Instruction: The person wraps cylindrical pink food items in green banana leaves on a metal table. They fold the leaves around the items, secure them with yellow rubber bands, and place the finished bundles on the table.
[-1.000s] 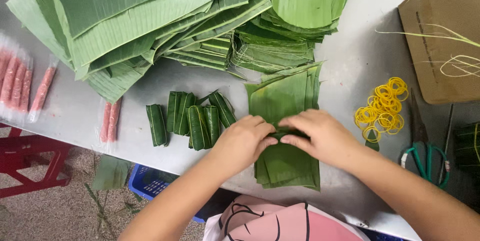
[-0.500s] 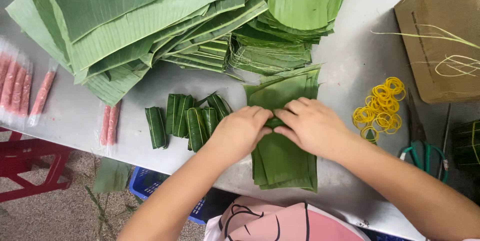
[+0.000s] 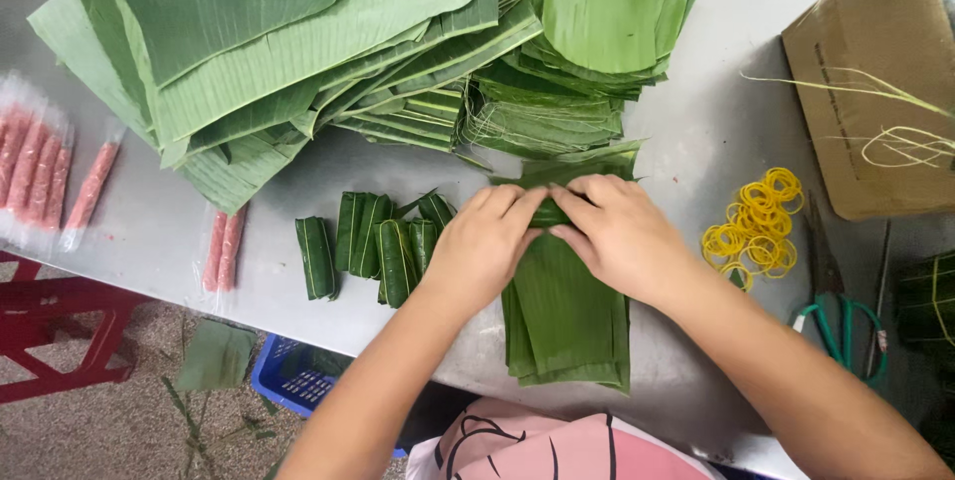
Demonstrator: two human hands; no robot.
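I see a grey table (image 3: 696,142), its near edge running under both forearms. Nearest me lies a stack of cut leaves (image 3: 567,321). At its far end my left hand (image 3: 484,241) and right hand (image 3: 619,233) meet, fingertips pressed onto a small leaf roll (image 3: 549,212) pinched between them. Just left of the left hand sit finished rolls (image 3: 373,241), then wrapped pink sausages (image 3: 224,249) and more at the table's left edge. Right of the right hand lie yellow rubber bands (image 3: 753,226) and green-handled scissors (image 3: 841,311). Farther off, big leaf piles (image 3: 298,52) cover the table, with a cardboard box (image 3: 865,92) at far right.
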